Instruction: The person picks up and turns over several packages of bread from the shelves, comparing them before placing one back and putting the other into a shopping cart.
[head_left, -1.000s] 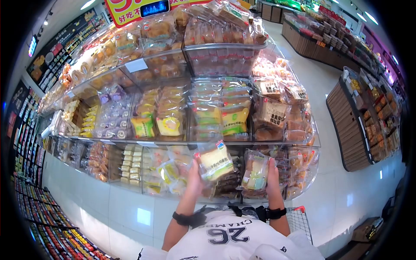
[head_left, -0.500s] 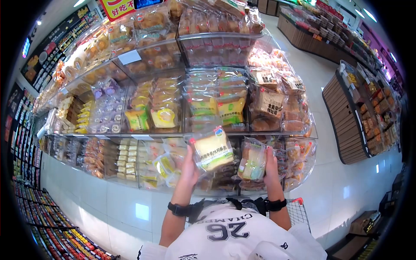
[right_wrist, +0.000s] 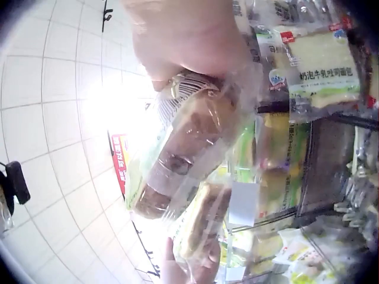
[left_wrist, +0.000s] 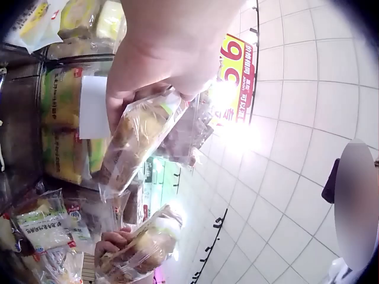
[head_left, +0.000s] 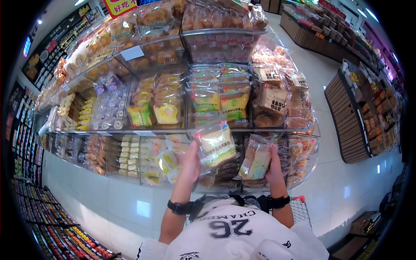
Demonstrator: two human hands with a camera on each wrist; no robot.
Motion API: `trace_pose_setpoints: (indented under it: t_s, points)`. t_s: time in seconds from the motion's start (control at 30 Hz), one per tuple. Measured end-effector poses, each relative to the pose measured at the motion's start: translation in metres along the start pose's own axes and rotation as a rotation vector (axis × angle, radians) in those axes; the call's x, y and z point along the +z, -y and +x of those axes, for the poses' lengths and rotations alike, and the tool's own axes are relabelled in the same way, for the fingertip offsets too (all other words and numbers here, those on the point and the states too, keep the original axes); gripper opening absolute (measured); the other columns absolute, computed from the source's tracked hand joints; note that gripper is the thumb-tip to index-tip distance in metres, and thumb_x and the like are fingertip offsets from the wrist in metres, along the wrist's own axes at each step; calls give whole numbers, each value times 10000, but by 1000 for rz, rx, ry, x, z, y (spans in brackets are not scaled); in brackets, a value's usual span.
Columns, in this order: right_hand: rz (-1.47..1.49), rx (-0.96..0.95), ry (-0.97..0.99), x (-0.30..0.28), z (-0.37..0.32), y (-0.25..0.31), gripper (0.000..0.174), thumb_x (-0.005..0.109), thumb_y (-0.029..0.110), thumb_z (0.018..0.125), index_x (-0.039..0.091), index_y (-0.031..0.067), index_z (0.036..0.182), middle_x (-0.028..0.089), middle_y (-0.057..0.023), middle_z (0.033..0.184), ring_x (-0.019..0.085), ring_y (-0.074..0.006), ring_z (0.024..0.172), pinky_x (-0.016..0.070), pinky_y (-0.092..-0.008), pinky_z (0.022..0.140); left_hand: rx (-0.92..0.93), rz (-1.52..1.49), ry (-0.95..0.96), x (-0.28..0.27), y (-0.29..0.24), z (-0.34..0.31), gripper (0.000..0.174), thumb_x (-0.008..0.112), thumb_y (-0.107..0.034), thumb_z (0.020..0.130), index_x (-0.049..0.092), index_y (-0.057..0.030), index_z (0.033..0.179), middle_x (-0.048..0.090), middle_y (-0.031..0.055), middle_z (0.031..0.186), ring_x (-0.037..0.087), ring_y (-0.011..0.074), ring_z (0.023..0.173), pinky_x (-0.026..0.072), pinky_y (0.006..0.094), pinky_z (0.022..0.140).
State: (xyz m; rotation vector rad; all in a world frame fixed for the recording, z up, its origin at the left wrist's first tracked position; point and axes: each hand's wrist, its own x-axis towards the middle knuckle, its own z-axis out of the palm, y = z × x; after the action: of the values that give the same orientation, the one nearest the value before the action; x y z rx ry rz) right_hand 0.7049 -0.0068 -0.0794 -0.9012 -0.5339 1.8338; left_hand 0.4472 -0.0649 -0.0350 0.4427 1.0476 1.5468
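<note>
In the head view my left hand (head_left: 189,167) holds up a clear bag of sliced white bread (head_left: 216,145), its printed label facing me. To its right my right hand (head_left: 275,169) grips another bagged loaf (head_left: 255,158), browner and turned partly sideways. The left wrist view shows my left hand (left_wrist: 160,65) curled round the bread bag (left_wrist: 139,133). From the right wrist view, my right hand (right_wrist: 189,44) pinches its loaf's bag (right_wrist: 183,154). The two bags are apart, both above the lower shelf compartments.
A tiered bakery stand (head_left: 164,133) with clear dividers holds bagged breads and buns. Behind the right side stands a wood-sided display (head_left: 346,125). A wire cart (head_left: 300,208) is beside my right forearm. Packed shelves (head_left: 47,216) line the far left.
Both hands keep their bags. The left bag has risen slightly and its face has tilted, catching more glare. The right loaf has turned so that more of its brown side shows.
</note>
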Motion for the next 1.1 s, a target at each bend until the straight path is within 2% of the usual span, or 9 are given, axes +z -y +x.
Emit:
trace_pose_setpoints:
  t_s: [0.13,0.17,0.3,0.37,0.43,0.6,0.73,0.9,1.1]
  points:
    - [5,25,164,14,3,-7,522,362,506,868,451,83,1160,556,-83,1063,549,-216,949,439,-377,835,-21,113,73,12,1,-13,442,353,-372,917,422,-28,1186,504,79,1150,481,190,1069,372,346,918]
    - [-13,65,182,17,5,-13,534,349,514,866,439,88,1175,549,-85,1075,544,-225,958,436,-382,842,-42,116,75,14,7,-16,477,321,-380,923,454,0,1180,519,39,1119,472,116,1026,362,257,877]
    - [6,332,202,39,0,-16,563,312,504,882,436,47,1185,538,-106,1102,549,-218,950,451,-347,827,-131,243,431,30,-7,-32,413,382,-287,919,443,10,1200,564,92,1039,505,186,1021,376,320,901]
    - [211,361,543,2,24,-49,562,304,493,890,431,38,1194,530,-113,1115,551,-223,944,449,-352,828,-94,351,431,34,-5,-31,504,524,-205,848,338,-6,1272,474,113,1169,464,195,1056,365,334,902]
    - [-62,229,484,8,13,-50,525,310,456,901,416,47,1212,510,-103,1148,528,-211,982,430,-350,855,173,578,366,45,7,-35,648,597,-208,805,252,-21,1321,389,123,1264,427,202,1095,356,325,900]
    - [-462,-62,460,62,-16,-23,453,326,415,911,442,59,1166,504,-66,1125,492,-170,998,403,-326,867,-160,184,434,31,28,-30,650,592,-227,817,225,-60,1326,390,69,1244,383,163,1130,333,300,929]
    - [-45,160,206,48,21,-35,451,349,462,893,509,65,1037,551,-52,998,525,-170,914,426,-330,817,-193,161,251,15,32,-18,360,460,-234,888,426,-48,1195,523,55,1097,520,131,974,425,278,837]
    - [108,73,-11,64,3,-22,439,360,500,874,509,103,987,563,-30,898,549,-165,826,461,-316,741,-2,111,28,18,9,-25,337,497,-136,863,439,-15,1172,552,62,1044,540,121,926,431,251,797]
    - [142,55,-41,36,2,-5,418,370,494,875,516,109,951,570,-38,894,556,-179,827,463,-321,739,-24,105,45,6,-2,-24,329,523,-112,847,417,-13,1142,532,65,1074,528,114,938,418,263,823]
